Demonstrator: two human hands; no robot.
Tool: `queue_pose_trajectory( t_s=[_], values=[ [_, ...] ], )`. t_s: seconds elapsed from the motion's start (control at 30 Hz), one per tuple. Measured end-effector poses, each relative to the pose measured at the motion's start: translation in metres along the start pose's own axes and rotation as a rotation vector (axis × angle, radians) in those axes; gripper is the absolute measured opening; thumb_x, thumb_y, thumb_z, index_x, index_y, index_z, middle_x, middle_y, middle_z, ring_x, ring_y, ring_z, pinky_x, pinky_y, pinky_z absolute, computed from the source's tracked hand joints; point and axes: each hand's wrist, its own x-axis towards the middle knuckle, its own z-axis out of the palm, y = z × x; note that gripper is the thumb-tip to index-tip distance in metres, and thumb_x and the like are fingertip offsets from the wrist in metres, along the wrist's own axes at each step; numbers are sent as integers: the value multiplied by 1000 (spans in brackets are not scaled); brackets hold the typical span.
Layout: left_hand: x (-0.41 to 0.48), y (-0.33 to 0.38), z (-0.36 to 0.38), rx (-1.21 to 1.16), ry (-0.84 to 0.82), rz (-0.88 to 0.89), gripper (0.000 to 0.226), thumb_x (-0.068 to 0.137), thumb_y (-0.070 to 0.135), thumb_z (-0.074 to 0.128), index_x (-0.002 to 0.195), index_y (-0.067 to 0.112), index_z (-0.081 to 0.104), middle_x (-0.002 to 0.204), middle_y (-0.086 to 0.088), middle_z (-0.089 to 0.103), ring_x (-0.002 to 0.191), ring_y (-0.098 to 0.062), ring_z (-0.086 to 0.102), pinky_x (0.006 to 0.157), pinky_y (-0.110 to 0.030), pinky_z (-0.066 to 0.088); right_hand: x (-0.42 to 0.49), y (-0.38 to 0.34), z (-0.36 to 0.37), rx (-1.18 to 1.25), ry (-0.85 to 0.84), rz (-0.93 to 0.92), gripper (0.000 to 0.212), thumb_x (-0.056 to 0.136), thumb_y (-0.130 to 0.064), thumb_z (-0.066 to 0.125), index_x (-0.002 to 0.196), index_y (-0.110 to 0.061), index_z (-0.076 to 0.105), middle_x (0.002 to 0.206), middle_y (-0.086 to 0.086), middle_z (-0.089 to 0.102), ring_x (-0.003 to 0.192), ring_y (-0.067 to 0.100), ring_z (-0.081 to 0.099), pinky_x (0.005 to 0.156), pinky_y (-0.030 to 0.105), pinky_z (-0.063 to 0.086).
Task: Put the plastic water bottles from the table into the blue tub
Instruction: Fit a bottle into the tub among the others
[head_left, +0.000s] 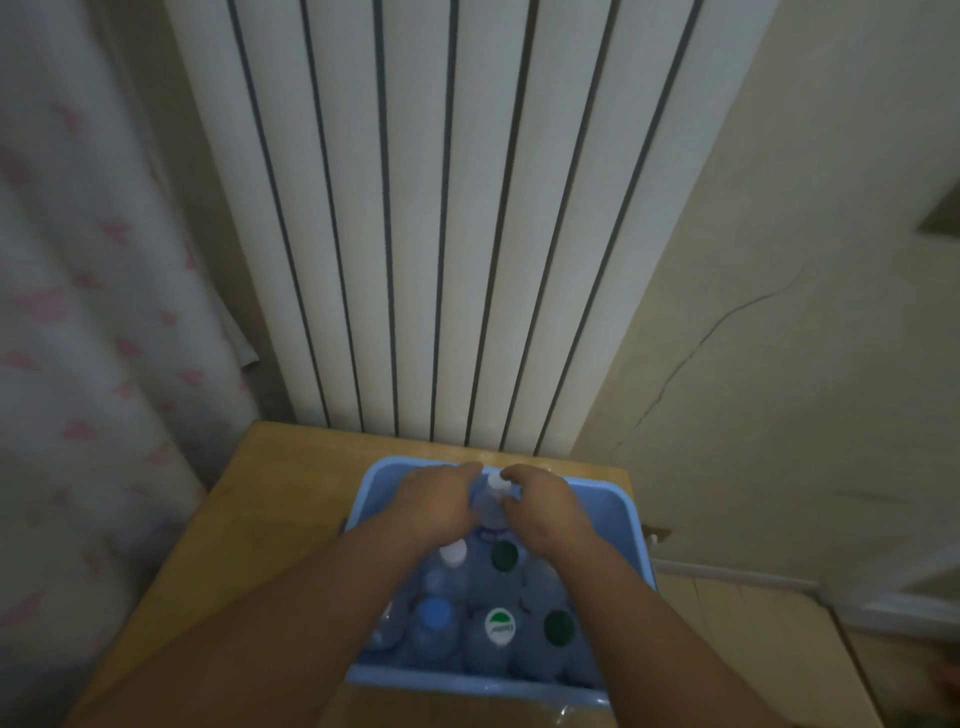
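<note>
Both hands grip one white-capped water bottle (491, 500) upright at far end of blue tub (631, 525): left hand (439, 499) and right hand (540, 506), fingers curled round it. Other bottles (498, 631) stand inside, on wooden table (249, 519).

wooden table (249, 525), blue tub (613, 506) on it, w/ bottles

No word, number or brand can be read anywhere: the only print is a green arc above a line of small green lettering on a white bottle cap (500, 626) just inside the near wall of the blue tub (441, 682), too blurred to make out.
</note>
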Motion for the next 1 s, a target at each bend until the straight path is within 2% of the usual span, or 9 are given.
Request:
queue_pose_trajectory(
  t_s=[0.13, 0.3, 0.4, 0.5, 0.6, 0.73, 0.83, 1.0],
  values=[
    [-28, -1, -5, -263, 90, 19, 64, 88, 34, 64, 146, 28, 39, 142, -1, 53, 124, -21, 54, 103, -37, 44, -30, -5, -7, 68, 142, -37, 39, 91, -24, 56, 130, -21, 56, 131, 2, 61, 118, 20, 57, 98, 30, 44],
    [-80, 6, -2, -493, 156, 65, 54, 84, 37, 68, 134, 29, 52, 130, 3, 60, 118, -16, 57, 99, -37, 47, -92, -8, -1, 106, 253, -41, 35, 91, -25, 59, 124, -16, 61, 125, 2, 65, 113, 19, 60, 95, 26, 43],
    [-114, 12, 12, -494, 157, 118, 53, 78, 46, 66, 128, 32, 56, 126, 8, 64, 116, -14, 59, 100, -40, 46, -135, -2, 16, 114, 282, -1, 30, 89, -28, 59, 118, -20, 64, 116, 0, 68, 108, 20, 62, 92, 28, 47],
    [-146, 17, 30, -498, 106, 174, 45, 85, 35, 69, 128, 28, 57, 127, 6, 62, 117, -14, 57, 101, -34, 45, -174, 8, 35, 98, 314, 36, 25, 87, -31, 58, 109, -23, 67, 105, 1, 71, 104, 22, 64, 94, 36, 49],
    [-173, 17, 43, -483, 94, 189, 43, 87, 37, 66, 128, 27, 58, 127, 7, 63, 118, -13, 57, 99, -31, 45, -210, 16, 47, 81, 318, 71, 24, 88, -29, 59, 109, -22, 68, 101, 2, 69, 102, 23, 62, 88, 29, 47],
    [-202, 13, 55, -453, 44, 183, 44, 88, 34, 66, 130, 25, 57, 129, 4, 61, 118, -14, 56, 100, -32, 45, -248, 28, 58, 88, 307, 103, 28, 89, -31, 60, 114, -22, 66, 107, -1, 67, 102, 19, 63, 79, 22, 42],
    [-220, 14, 66, -418, 10, 179, 43, 88, 32, 67, 129, 23, 58, 127, 2, 61, 114, -15, 57, 98, -32, 46, -268, 36, 67, 104, 271, 95, 27, 88, -34, 62, 112, -23, 67, 107, -2, 69, 98, 15, 63, 80, 24, 46],
    [-247, 30, 96, -418, -24, 125, 39, 88, 25, 67, 126, 19, 59, 127, 1, 62, 106, -12, 57, 89, -24, 43, -290, 56, 85, 87, 157, 58, 28, 86, -34, 62, 111, -23, 67, 107, -3, 69, 98, 14, 62, 85, 28, 50]
  ],
)
